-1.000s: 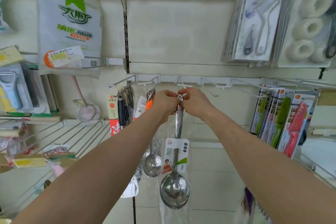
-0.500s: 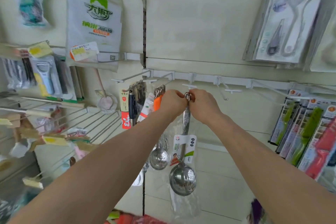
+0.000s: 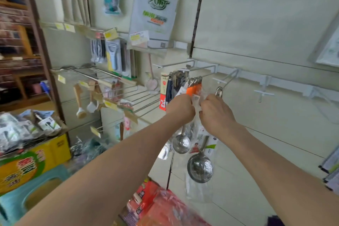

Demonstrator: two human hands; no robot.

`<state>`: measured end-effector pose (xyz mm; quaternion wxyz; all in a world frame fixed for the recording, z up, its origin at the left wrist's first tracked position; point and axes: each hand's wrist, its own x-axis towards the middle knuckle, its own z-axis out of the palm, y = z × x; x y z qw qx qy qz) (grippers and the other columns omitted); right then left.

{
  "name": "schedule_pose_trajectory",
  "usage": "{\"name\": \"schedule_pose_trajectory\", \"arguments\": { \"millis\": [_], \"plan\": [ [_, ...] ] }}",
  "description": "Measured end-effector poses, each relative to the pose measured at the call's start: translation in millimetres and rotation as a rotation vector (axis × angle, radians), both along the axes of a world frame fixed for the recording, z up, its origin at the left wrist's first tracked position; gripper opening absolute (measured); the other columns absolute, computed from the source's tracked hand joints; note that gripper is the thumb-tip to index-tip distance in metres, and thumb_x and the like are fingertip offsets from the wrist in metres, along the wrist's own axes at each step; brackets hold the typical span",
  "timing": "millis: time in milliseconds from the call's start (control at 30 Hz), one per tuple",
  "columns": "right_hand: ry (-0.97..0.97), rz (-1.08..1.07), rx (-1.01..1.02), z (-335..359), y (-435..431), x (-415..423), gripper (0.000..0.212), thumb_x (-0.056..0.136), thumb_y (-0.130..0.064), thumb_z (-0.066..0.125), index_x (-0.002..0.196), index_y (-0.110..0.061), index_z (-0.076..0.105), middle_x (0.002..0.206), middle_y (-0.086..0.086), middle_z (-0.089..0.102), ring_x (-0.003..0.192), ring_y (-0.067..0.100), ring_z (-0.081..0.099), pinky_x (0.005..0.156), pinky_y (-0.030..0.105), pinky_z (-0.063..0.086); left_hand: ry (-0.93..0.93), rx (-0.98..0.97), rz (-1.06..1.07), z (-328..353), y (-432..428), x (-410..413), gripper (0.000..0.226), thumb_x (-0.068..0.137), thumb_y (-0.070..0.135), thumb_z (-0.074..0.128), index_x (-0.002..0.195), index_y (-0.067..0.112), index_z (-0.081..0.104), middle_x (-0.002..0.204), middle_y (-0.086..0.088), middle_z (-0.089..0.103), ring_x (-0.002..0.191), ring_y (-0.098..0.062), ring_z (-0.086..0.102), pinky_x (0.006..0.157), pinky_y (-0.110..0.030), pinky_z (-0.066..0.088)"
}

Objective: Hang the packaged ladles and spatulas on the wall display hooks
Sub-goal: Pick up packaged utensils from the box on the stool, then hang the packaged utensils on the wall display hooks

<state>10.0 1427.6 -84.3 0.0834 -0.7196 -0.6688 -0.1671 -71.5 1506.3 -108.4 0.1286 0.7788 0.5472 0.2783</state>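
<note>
Steel ladle [image 3: 200, 169] in a clear sleeve [image 3: 197, 191] is hanging by its loop from a white hook [image 3: 228, 80] on the cream wall [image 3: 256, 24], its bowl dangling below the person's wrists. Left hand [image 3: 180, 107] and right hand [image 3: 216, 113] are reaching up just under the hook, fingers curled, pinching the top of the sleeve between them. Orange-handled ladles [image 3: 194, 88] are crowding the next hook leftward. A yellow box [image 3: 34, 163] is sitting lower left.
</note>
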Motion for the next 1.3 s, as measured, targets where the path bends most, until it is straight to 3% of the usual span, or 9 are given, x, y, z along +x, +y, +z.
{"name": "schedule_pose_trajectory", "arguments": {
  "millis": [233, 333, 567, 733, 833, 1033, 1200, 1300],
  "plan": [
    [-0.093, 0.175, -0.102, -18.5, 40.0, -66.4, 0.028, 0.096, -0.01, 0.045, 0.121, -0.006, 0.056, 0.122, 0.015, 0.051, 0.118, 0.031, 0.047, 0.092, 0.035, 0.041, 0.157, 0.0, 0.207, -12.8, 24.9, -90.2, 0.023, 0.092, 0.019, 0.049, 0.113, 0.017, 0.06, 0.115, -0.005, 0.061, 0.108, -0.026, 0.059, 0.085, -0.034, 0.046],
    [-0.075, 0.238, -0.137, -28.2, 63.7, -105.7, 0.024, 0.096, -0.011, 0.045, 0.115, -0.004, 0.057, 0.121, 0.015, 0.05, 0.115, 0.031, 0.048, 0.087, 0.035, 0.042, 0.202, -0.019, 0.271, -19.5, 41.0, -138.6, 0.025, 0.092, 0.018, 0.049, 0.115, 0.018, 0.059, 0.119, -0.004, 0.06, 0.109, -0.025, 0.058, 0.083, -0.031, 0.045],
    [-0.044, 0.335, -0.186, -41.7, 124.6, -206.6, 0.028, 0.094, -0.01, 0.047, 0.12, -0.006, 0.055, 0.122, 0.013, 0.051, 0.115, 0.03, 0.049, 0.089, 0.032, 0.042, 0.271, -0.084, 0.397, -33.6, 83.0, -253.2, 0.026, 0.092, 0.013, 0.049, 0.116, 0.014, 0.059, 0.117, -0.007, 0.062, 0.106, -0.026, 0.06, 0.075, -0.032, 0.042],
    [-0.045, 0.426, -0.193, -50.5, 165.5, -290.3, 0.017, 0.094, -0.009, 0.05, 0.106, -0.006, 0.061, 0.113, 0.013, 0.055, 0.108, 0.029, 0.054, 0.074, 0.03, 0.039, 0.329, -0.124, 0.482, -41.2, 111.7, -339.5, 0.02, 0.094, 0.016, 0.048, 0.11, 0.015, 0.06, 0.112, -0.006, 0.063, 0.106, -0.028, 0.06, 0.079, -0.034, 0.041],
    [-0.038, 0.491, -0.211, -50.6, 181.1, -339.9, 0.019, 0.095, -0.008, 0.046, 0.109, -0.003, 0.059, 0.112, 0.014, 0.055, 0.106, 0.029, 0.055, 0.071, 0.029, 0.035, 0.339, -0.16, 0.52, -44.0, 126.7, -389.5, 0.015, 0.092, 0.015, 0.051, 0.101, 0.013, 0.062, 0.108, -0.007, 0.064, 0.102, -0.029, 0.06, 0.077, -0.033, 0.038],
    [-0.065, 0.598, -0.248, -58.6, 212.3, -420.8, 0.02, 0.094, -0.004, 0.048, 0.109, -0.001, 0.061, 0.112, 0.016, 0.055, 0.103, 0.032, 0.057, 0.071, 0.033, 0.041, 0.32, -0.22, 0.605, -51.2, 141.8, -476.8, 0.015, 0.09, 0.011, 0.051, 0.101, 0.012, 0.062, 0.11, -0.009, 0.063, 0.103, -0.029, 0.06, 0.089, -0.038, 0.043],
    [-0.074, 0.719, -0.281, -66.7, 236.1, -479.9, 0.013, 0.094, -0.005, 0.049, 0.101, -0.004, 0.06, 0.109, 0.015, 0.054, 0.102, 0.031, 0.056, 0.071, 0.032, 0.038, 0.338, -0.276, 0.705, -64.5, 149.7, -543.4, 0.014, 0.089, 0.006, 0.049, 0.096, 0.013, 0.059, 0.1, -0.006, 0.063, 0.087, -0.025, 0.06, 0.07, -0.032, 0.043],
    [-0.071, 0.779, -0.329, -74.9, 253.2, -511.8, 0.011, 0.094, -0.002, 0.048, 0.088, -0.008, 0.055, 0.106, 0.015, 0.053, 0.096, 0.031, 0.054, 0.075, 0.035, 0.043, 0.321, -0.314, 0.765, -73.3, 155.3, -577.1, 0.013, 0.09, 0.005, 0.047, 0.092, 0.014, 0.056, 0.09, -0.005, 0.059, 0.084, -0.025, 0.059, 0.069, -0.031, 0.043]
  ]
}}
